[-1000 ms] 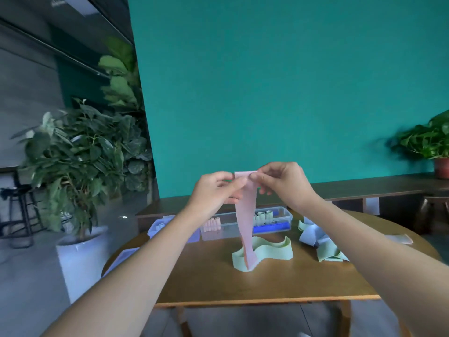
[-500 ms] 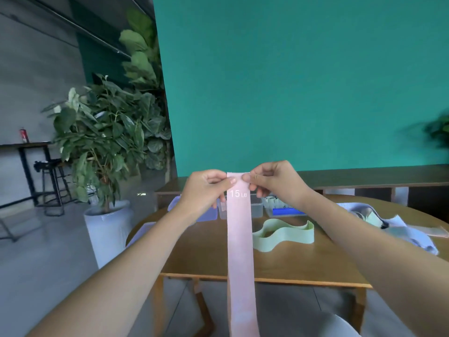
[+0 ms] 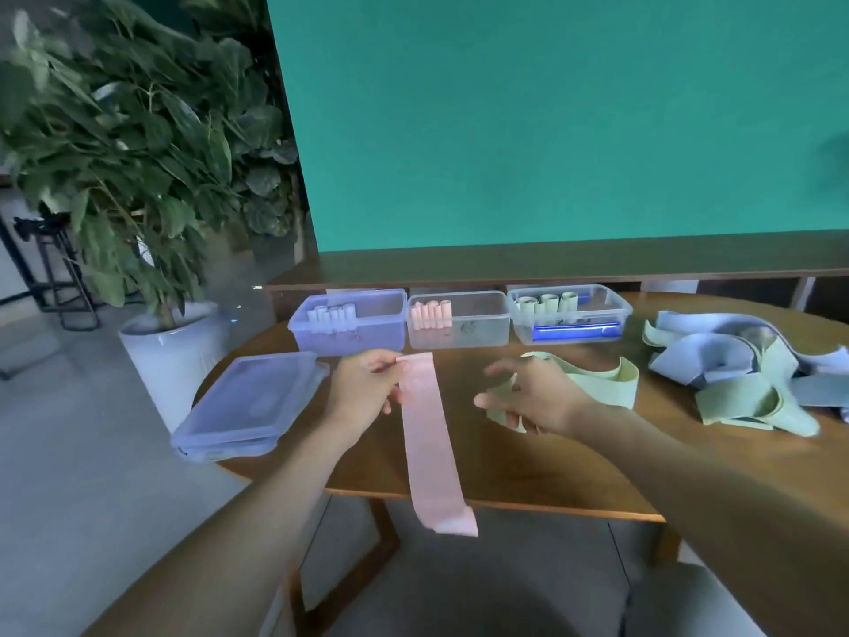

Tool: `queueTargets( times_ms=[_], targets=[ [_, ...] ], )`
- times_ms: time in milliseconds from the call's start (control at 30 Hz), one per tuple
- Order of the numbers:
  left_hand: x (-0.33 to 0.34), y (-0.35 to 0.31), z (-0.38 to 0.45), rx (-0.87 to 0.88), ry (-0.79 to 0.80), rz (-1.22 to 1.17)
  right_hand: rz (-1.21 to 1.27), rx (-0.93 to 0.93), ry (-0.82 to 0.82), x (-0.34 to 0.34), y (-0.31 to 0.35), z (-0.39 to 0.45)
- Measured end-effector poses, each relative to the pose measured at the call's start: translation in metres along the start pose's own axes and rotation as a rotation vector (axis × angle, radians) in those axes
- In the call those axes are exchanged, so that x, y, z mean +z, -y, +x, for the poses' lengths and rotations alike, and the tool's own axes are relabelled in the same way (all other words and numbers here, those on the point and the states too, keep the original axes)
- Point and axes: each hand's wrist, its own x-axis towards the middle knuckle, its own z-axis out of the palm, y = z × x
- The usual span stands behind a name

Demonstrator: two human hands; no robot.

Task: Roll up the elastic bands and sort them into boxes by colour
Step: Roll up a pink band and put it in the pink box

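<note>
Head view: we see the left hand (image 3: 363,397) pinch the top end of the pink band (image 3: 429,448) in its fingers (image 3: 388,360), and the band hangs down past the near edge of the wooden surface (image 3: 528,471). A moment ago both hands held that top end up high, but now the right hand (image 3: 533,397) has let go and floats beside the band with its fingers spread and loose, over a green band (image 3: 611,381). We now look down more, so the three boxes show in a row: blue box (image 3: 349,324), middle box (image 3: 459,321) with pink rolls, right box (image 3: 569,314) with green rolls.
</note>
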Motion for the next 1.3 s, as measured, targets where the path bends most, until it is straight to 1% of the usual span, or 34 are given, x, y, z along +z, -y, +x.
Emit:
queueTargets(
  times_ms=[67, 133, 200, 267, 333, 467, 533, 600, 667, 733, 867, 967, 1000, 1067, 1133, 1200, 1300],
  targets=[
    [0.009, 0.008, 0.008, -0.014, 0.016, 0.007, -0.082, 0.030, -0.015, 0.000, -0.007, 0.007],
    [0.017, 0.011, 0.013, -0.024, 0.021, 0.011, -0.177, 0.017, -0.032, -0.004, -0.011, 0.014],
    [0.026, 0.012, 0.017, -0.032, 0.020, -0.004, -0.189, 0.004, -0.057, -0.011, -0.016, 0.018],
    [0.034, 0.011, 0.021, -0.042, 0.021, -0.032, -0.079, 0.011, -0.088, -0.020, -0.024, 0.021],
    [0.042, 0.010, 0.026, -0.055, 0.031, -0.042, 0.094, 0.038, -0.142, -0.034, -0.032, 0.020],
    [0.066, 0.003, 0.034, -0.050, 0.071, -0.051, 0.322, 0.092, -0.311, -0.071, -0.055, 0.018],
    [0.078, -0.002, 0.036, -0.031, 0.052, -0.018, 0.412, 0.118, -0.425, -0.092, -0.070, 0.018],
    [0.089, -0.007, 0.039, -0.012, 0.019, 0.017, 0.484, 0.144, -0.562, -0.113, -0.087, 0.018],
    [0.097, -0.010, 0.044, -0.015, -0.016, 0.019, 0.499, 0.165, -0.697, -0.136, -0.102, 0.016],
    [0.103, -0.013, 0.050, -0.028, -0.044, 0.019, 0.475, 0.216, -0.770, -0.155, -0.121, 0.016],
    [0.108, -0.014, 0.057, -0.042, -0.086, 0.010, 0.495, 0.300, -0.761, -0.175, -0.151, 0.016],
    [0.111, -0.011, 0.059, -0.054, -0.095, 0.006, 0.622, 0.264, -0.743, -0.168, -0.142, 0.009],
    [0.111, -0.009, 0.059, -0.059, -0.097, 0.004, 0.605, 0.235, -0.747, -0.162, -0.139, 0.009],
    [0.110, -0.005, 0.058, -0.062, -0.092, 0.011, 0.448, 0.199, -0.786, -0.148, -0.128, 0.008],
    [0.108, -0.001, 0.055, -0.055, -0.077, 0.023, 0.315, 0.138, -0.788, -0.129, -0.115, 0.009],
    [0.103, 0.003, 0.054, -0.048, -0.069, 0.026, 0.262, 0.064, -0.695, -0.103, -0.099, 0.011],
    [0.097, 0.011, 0.055, -0.039, -0.059, 0.005, 0.130, -0.040, -0.405, -0.055, -0.065, 0.013]
  ],
)
